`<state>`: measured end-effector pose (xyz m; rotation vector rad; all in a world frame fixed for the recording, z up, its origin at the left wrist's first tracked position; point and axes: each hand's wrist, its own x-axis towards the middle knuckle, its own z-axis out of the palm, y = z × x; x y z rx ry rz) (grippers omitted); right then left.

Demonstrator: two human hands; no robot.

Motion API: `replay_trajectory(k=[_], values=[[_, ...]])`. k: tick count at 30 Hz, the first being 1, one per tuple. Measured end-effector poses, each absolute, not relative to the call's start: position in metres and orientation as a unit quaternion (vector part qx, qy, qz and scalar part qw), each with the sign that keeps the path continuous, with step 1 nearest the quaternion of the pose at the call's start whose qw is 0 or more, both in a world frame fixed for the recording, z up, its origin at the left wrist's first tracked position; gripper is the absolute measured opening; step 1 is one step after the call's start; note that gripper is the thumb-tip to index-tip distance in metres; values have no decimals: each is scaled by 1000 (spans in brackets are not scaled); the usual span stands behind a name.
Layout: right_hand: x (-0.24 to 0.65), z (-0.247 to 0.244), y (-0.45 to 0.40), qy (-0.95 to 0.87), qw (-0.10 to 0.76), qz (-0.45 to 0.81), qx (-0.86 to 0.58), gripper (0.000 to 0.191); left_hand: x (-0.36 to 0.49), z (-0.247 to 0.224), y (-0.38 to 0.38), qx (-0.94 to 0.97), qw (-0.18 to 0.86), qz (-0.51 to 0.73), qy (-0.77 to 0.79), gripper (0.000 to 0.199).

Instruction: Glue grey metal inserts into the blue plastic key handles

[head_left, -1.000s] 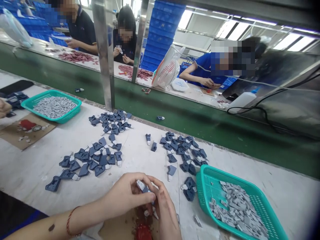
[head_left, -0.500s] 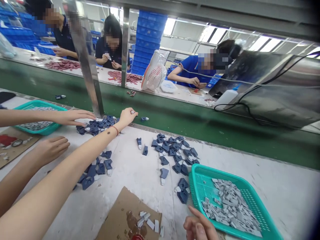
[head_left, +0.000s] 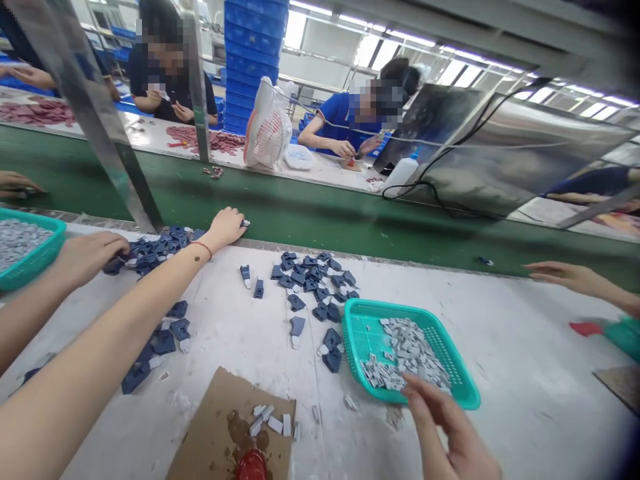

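Observation:
My left hand (head_left: 227, 227) reaches across to the green conveyor belt (head_left: 310, 230). Its fingers are closed on a small dark blue piece with a whitish tip (head_left: 245, 225), partly hidden by the fingers. Under that forearm and beside it lie more dark blue pieces (head_left: 163, 340), some with white tips. My right hand (head_left: 455, 433) hovers at the near edge of a teal basket (head_left: 353, 347), fingers stretched out, nothing seen in them. Small grey-white parts (head_left: 415, 347) fill much of the basket. Another group of dark blue pieces (head_left: 310, 273) lies left of it.
A cardboard sheet (head_left: 200, 413) holds several white parts (head_left: 275, 423) and a red object (head_left: 251, 465). A co-worker's hand (head_left: 95, 257) touches pieces at left; another person's hand (head_left: 575, 277) reaches in from the right. A metal post (head_left: 113, 133) stands at left.
The view has swung right. My left hand has closed on the dark blue piece that lay apart on the belt. My right hand has come up to the basket's edge, its fingers less curled.

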<state>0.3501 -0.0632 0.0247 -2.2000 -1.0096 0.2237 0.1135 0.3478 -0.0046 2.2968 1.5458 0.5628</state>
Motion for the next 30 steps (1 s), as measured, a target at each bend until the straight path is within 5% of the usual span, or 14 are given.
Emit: replay_trajectory(k=[6, 13, 22, 30], values=[[400, 37, -22, -495, 190, 133, -837, 37, 117, 11, 334, 745, 277, 266, 545, 25], [397, 18, 15, -491, 136, 162, -845, 16, 119, 50, 257, 631, 497, 359, 476, 16], [398, 15, 18, -468, 201, 186, -840, 23, 76, 80, 143, 559, 672, 322, 364, 26], [354, 53, -22, -459, 299, 209, -810, 39, 46, 43, 84, 488, 721, 256, 421, 33]])
